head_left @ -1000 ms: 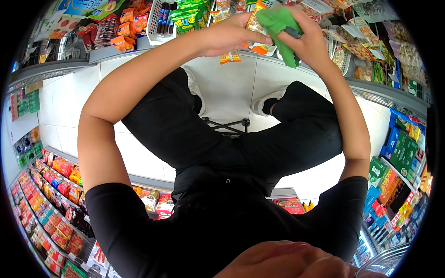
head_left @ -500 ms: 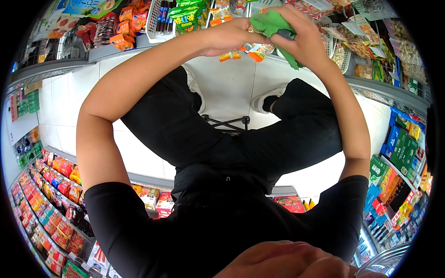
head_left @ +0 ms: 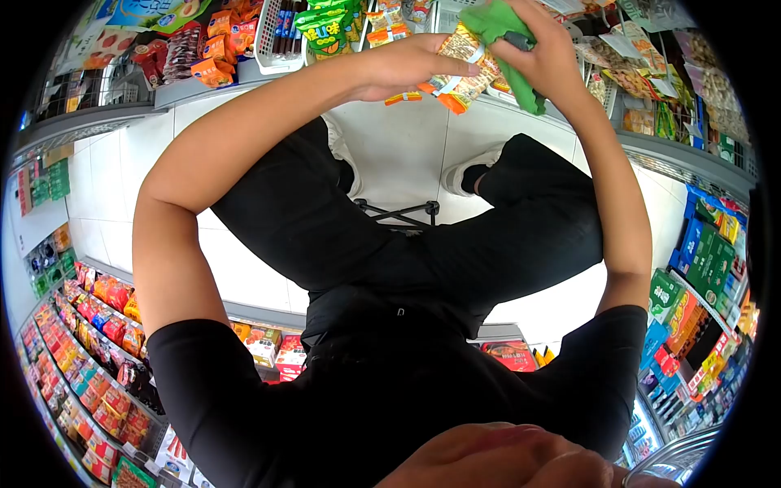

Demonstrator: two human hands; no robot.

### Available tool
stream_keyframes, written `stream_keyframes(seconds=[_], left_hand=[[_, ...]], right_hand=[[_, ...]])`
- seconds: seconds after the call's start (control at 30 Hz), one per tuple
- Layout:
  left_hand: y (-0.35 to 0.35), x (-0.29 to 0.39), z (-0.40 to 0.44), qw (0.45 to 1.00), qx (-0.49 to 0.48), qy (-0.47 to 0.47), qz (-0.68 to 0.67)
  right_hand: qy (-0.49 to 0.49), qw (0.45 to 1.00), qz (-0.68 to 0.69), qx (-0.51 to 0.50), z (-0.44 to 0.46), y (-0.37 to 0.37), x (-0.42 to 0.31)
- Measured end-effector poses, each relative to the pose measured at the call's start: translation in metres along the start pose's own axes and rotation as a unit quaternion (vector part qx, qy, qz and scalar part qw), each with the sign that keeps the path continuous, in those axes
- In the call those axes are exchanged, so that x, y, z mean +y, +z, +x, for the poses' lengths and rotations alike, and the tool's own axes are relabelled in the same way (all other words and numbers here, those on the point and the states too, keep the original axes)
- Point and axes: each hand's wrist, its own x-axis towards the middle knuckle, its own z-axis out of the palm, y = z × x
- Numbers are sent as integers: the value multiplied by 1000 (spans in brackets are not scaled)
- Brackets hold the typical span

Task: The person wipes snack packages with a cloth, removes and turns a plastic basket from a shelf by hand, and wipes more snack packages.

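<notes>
My left hand (head_left: 399, 67) pinches a snack packet (head_left: 457, 88) with orange ends and a clear middle that shows small pieces inside. The packet tilts over the front edge of the shelf. In my right hand (head_left: 551, 50) is a bunched green cloth (head_left: 488, 23) with a dark patch, its lower end hanging below the fingers. The cloth is right beside the packet's upper right side; whether the two touch is hard to tell. Behind my left hand stand green snack bags (head_left: 325, 28) and more orange-ended packets (head_left: 389, 23) in white baskets.
White plastic baskets (head_left: 264, 49) line the shelf's front edge. Orange packs (head_left: 215, 71) lie at its left, bagged dry goods (head_left: 630, 77) at its right. A black folding frame (head_left: 399, 213) sits between my feet. Stocked shelves (head_left: 98, 350) stand behind on the left, boxes (head_left: 704, 268) on the right.
My right hand with the green cloth has moved a little right and up, off the packet. More of the packet's face now shows. My left hand has hardly moved.
</notes>
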Motion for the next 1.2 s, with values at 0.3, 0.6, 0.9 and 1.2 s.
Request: stream_keyframes(seconds=[0.3, 0.6, 0.9, 1.2], left_hand=[[-1, -1, 14, 965, 58, -6, -254], [-18, -21, 33, 923, 41, -20, -383], [-26, -16, 27, 920, 19, -36, -389], [-31, -8, 28, 911, 64, 95, -396]], right_hand=[[-7, 1000, -26, 14, 1, 3, -6], [-59, 992, 68, -88, -7, 31, -15], [-96, 993, 16, -72, -10, 45, -10], [-15, 998, -4, -58, -12, 35, 4]])
